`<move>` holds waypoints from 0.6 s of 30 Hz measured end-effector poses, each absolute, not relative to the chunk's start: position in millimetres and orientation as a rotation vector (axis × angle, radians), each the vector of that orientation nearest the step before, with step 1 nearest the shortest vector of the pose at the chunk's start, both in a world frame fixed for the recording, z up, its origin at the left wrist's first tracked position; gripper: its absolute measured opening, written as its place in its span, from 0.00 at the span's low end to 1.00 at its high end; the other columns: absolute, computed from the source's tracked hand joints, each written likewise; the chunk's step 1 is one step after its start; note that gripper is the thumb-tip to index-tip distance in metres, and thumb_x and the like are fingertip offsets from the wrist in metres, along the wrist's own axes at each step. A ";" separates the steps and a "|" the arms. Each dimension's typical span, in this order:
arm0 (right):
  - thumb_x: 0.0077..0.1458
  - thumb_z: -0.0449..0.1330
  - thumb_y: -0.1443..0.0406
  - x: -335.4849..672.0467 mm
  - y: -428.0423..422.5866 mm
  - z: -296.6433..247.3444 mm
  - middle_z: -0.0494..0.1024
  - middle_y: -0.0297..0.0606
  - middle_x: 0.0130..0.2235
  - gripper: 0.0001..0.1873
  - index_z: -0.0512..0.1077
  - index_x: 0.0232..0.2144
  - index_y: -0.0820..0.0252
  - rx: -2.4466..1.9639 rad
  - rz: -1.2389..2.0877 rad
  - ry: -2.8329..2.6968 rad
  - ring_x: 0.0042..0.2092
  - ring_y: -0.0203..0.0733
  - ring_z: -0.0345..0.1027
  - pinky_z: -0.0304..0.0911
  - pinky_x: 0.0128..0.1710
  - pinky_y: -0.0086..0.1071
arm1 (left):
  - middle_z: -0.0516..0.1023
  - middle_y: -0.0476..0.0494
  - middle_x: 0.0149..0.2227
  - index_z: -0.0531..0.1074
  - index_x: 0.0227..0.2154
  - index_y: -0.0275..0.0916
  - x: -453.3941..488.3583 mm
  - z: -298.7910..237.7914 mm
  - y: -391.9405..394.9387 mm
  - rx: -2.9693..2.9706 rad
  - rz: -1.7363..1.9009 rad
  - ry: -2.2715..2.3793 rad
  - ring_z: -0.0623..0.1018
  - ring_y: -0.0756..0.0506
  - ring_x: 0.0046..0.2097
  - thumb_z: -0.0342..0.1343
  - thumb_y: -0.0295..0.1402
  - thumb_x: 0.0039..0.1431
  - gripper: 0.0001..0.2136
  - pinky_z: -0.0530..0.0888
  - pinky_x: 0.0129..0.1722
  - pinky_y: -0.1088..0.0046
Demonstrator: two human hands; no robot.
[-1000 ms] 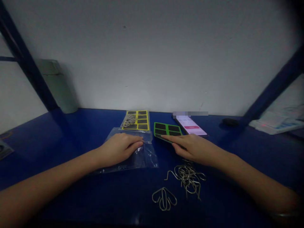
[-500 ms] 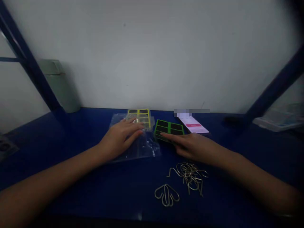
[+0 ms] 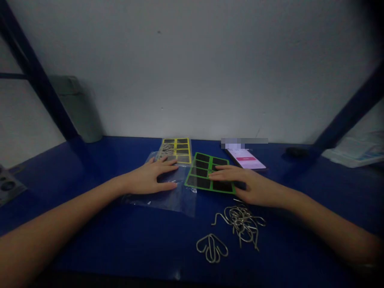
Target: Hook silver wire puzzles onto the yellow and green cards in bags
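Green-framed card (image 3: 207, 173), with black rectangular panels in two columns, lies flat on the blue bench (image 3: 285, 248), its left corner overlapping the right edge of a clear plastic bag (image 3: 180, 204). The right hand (image 3: 250, 187) rests on the card's right side, with its fingers (image 3: 222, 173) stretched out flat across the panels, not pinching or gripping anything. The left hand (image 3: 147, 179) lies palm down on the plastic bag, its fingers (image 3: 168, 166) spread wide and flat, holding nothing between them.

Just beyond the left hand, a yellow-framed card (image 3: 177, 150) with black panels lies near the back of the bench, partly overlapped by the bag's upper end. A small cluster of metal wire pieces (image 3: 166, 148) sits on its left side.

Below the right hand, a tangle of bent wire puzzle pieces (image 3: 241, 224) lies directly on the bench. Just nearer the person is a separate looped wire pair (image 3: 211, 248), well clear of both hands. To the right of the green-framed card, a smartphone (image 3: 246, 159) lies face up, showing a pink-and-white screen, and its far end is blurred out.

Farther back stand a grey-green bottle (image 3: 78, 112) against the wall and a small black object (image 3: 297, 152) beside a blue metal upright (image 3: 345, 116). Papers (image 3: 354, 154) lie past that upright.
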State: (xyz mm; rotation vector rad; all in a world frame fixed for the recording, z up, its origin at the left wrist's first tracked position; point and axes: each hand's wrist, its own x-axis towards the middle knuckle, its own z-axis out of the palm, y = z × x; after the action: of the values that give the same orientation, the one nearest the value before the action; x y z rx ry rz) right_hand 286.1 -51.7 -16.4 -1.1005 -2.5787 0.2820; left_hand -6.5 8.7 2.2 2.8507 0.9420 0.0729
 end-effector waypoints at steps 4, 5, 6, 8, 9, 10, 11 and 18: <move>0.40 0.46 0.81 287.4 -46.8 -22.3 0.60 0.35 0.56 0.35 0.61 0.51 0.53 -1.117 0.152 -2.614 0.56 0.39 0.52 0.50 0.55 0.42 | 0.45 0.47 0.60 0.51 0.56 0.44 -7.1 -0.1 13.8 2.814 0.056 0.938 0.43 0.40 0.61 0.43 0.49 0.56 0.27 0.48 0.56 0.58; 0.40 0.45 0.81 287.4 -46.3 -22.5 0.60 0.35 0.55 0.35 0.61 0.51 0.53 -1.113 0.108 -2.612 0.55 0.39 0.52 0.51 0.54 0.42 | 0.46 0.48 0.60 0.52 0.55 0.44 -6.9 -0.9 14.6 2.801 0.080 0.935 0.44 0.42 0.61 0.42 0.48 0.57 0.25 0.49 0.57 0.60; 0.41 0.45 0.81 287.5 -46.0 -22.1 0.61 0.36 0.55 0.34 0.60 0.51 0.53 -1.103 0.070 -2.606 0.55 0.39 0.53 0.52 0.54 0.43 | 0.47 0.49 0.60 0.53 0.55 0.45 -6.8 -1.8 15.4 2.791 0.106 0.930 0.45 0.42 0.61 0.42 0.47 0.57 0.24 0.50 0.57 0.61; 0.43 0.45 0.81 288.3 -46.0 -20.4 0.64 0.36 0.53 0.34 0.59 0.52 0.53 -1.079 0.017 -2.588 0.54 0.38 0.55 0.55 0.52 0.43 | 0.51 0.49 0.59 0.56 0.54 0.45 -6.7 -3.3 16.9 2.774 0.161 0.911 0.46 0.44 0.60 0.41 0.45 0.59 0.21 0.51 0.57 0.62; 0.43 0.45 0.81 289.3 -46.1 -19.1 0.65 0.36 0.52 0.34 0.59 0.52 0.53 -1.068 -0.003 -2.579 0.53 0.38 0.56 0.56 0.51 0.43 | 0.53 0.50 0.58 0.57 0.53 0.45 -6.8 -3.8 17.6 2.768 0.192 0.899 0.47 0.45 0.60 0.40 0.44 0.59 0.20 0.51 0.57 0.62; 0.44 0.45 0.81 290.6 -46.4 -17.7 0.66 0.36 0.51 0.33 0.59 0.52 0.54 -1.057 -0.021 -2.572 0.53 0.38 0.56 0.56 0.51 0.43 | 0.54 0.49 0.58 0.57 0.53 0.44 -7.0 -4.3 18.3 2.761 0.226 0.894 0.49 0.45 0.60 0.40 0.43 0.60 0.20 0.52 0.56 0.63; 0.45 0.45 0.80 292.3 -46.8 -16.3 0.66 0.36 0.51 0.32 0.60 0.51 0.54 -1.044 -0.033 -2.568 0.53 0.38 0.57 0.56 0.51 0.43 | 0.55 0.49 0.57 0.58 0.52 0.44 -7.3 -4.5 18.9 2.753 0.262 0.895 0.51 0.46 0.59 0.40 0.43 0.60 0.19 0.53 0.56 0.64; 0.51 0.50 0.73 303.4 -53.7 -1.8 0.67 0.35 0.51 0.23 0.62 0.50 0.52 -0.912 0.175 -2.488 0.52 0.37 0.59 0.58 0.50 0.38 | 0.61 0.47 0.54 0.58 0.52 0.39 -11.2 -4.4 21.8 2.678 0.460 0.899 0.63 0.46 0.54 0.39 0.41 0.61 0.19 0.59 0.53 0.68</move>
State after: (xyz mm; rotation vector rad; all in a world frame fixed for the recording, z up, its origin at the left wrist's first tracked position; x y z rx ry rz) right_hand 303.4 -53.7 -1.8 -0.9117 -2.4876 0.1754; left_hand -11.2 21.8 -4.4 2.6775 0.8989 0.4603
